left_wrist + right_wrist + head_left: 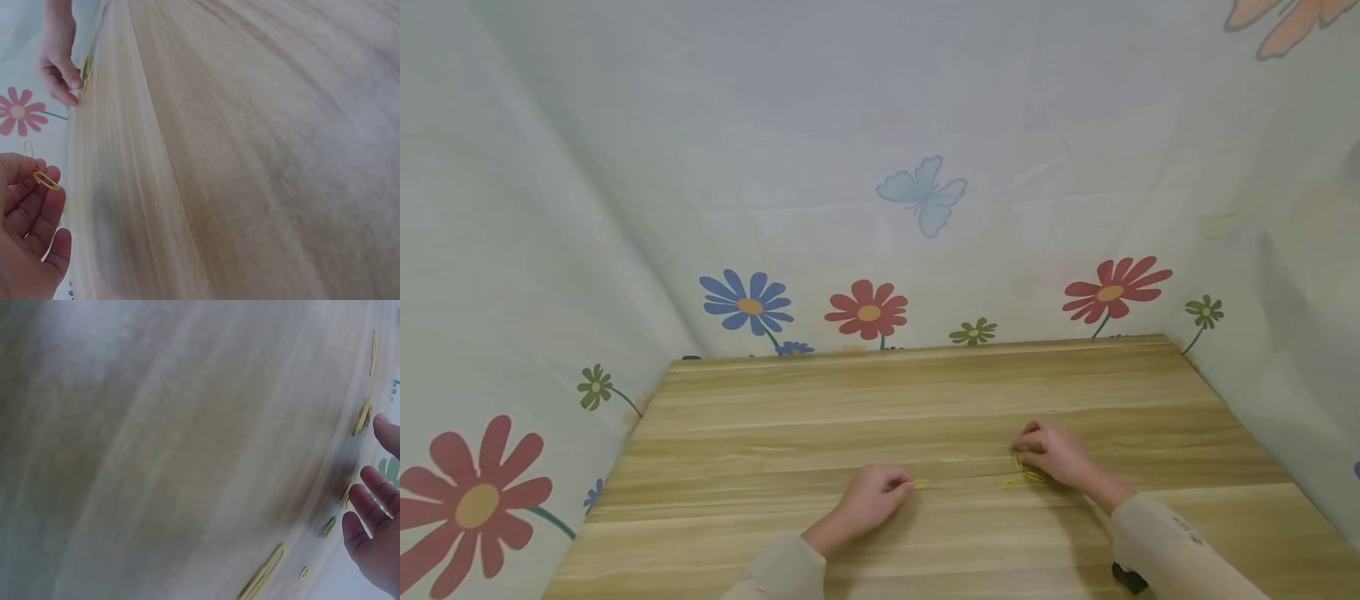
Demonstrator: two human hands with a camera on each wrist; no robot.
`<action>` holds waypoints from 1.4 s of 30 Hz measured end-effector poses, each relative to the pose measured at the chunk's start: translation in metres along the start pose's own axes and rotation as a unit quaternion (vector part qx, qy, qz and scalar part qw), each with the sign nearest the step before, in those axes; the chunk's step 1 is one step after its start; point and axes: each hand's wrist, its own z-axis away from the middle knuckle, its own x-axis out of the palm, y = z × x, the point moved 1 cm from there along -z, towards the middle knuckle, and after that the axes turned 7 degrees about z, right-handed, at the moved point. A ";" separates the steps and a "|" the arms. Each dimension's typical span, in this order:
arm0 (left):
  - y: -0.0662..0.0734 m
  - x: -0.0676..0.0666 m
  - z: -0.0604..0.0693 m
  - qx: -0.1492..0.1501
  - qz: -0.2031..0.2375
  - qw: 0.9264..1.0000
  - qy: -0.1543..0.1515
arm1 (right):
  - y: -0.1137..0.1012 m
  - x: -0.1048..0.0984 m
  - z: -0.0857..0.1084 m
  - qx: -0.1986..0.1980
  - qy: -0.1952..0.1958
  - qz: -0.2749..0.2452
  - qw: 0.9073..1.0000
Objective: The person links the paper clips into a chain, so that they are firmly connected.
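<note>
My left hand (871, 497) pinches a yellow paper clip (921, 483) between thumb and fingertips, over the table. In the left wrist view, the wire loop of this paper clip (47, 181) shows past the fingertips, and a thinner piece of wire stands up behind the thumb. My right hand (1056, 454) is low at several loose yellow paper clips (1033, 476). The right wrist view shows its fingers (369, 509) apart and slightly bent beside the paper clips (362, 417), with none seen between them. Whether a fingertip touches a clip is hard to tell.
The wood-grain table (850, 400) reaches back to a pale curtain (790, 167) printed with flowers and a butterfly, which also hangs at both sides. A small black object (1128, 577) lies near the right sleeve. More paper clips (262, 575) lie scattered in the right wrist view.
</note>
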 end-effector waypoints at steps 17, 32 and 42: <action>-0.001 0.000 0.001 0.003 -0.005 1.000 -0.002 | -0.005 0.003 0.003 0.001 0.026 0.034 0.999; -0.001 0.000 0.000 0.002 -0.001 1.000 -0.001 | -0.006 0.007 0.003 0.008 0.046 0.045 0.998; 0.000 -0.001 -0.001 -0.014 0.014 1.000 -0.006 | -0.010 0.000 -0.002 0.020 0.037 0.027 0.999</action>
